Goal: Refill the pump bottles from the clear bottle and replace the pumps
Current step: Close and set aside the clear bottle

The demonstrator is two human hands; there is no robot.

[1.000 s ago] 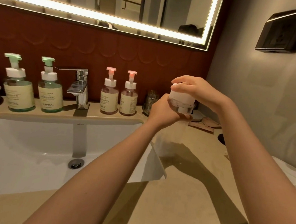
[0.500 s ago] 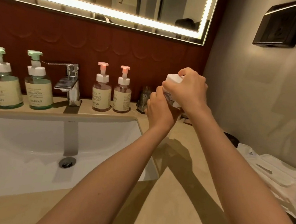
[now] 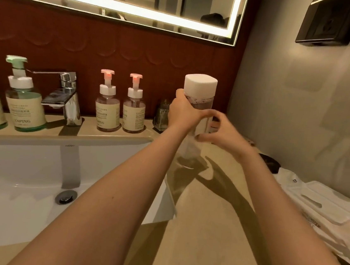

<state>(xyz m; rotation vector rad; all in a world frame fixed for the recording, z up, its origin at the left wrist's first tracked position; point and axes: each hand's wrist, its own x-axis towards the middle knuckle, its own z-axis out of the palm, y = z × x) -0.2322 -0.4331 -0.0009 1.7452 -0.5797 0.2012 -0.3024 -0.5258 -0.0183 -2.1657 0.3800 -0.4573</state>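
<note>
I saw dim, warm light spilling from the mirror's glowing strip; below it, arm shadows crossed the counter, the right hand smeared, frame edges bowed.

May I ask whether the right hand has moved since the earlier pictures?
Yes: the right hand has dropped off the white cap, from pump-head height to label height of the pink pump bottles.

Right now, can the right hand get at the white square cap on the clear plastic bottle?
Probably yes. The white square cap stands bare above the left hand, which grips the clear bottle below it. The right hand is close by, lower down.
</note>
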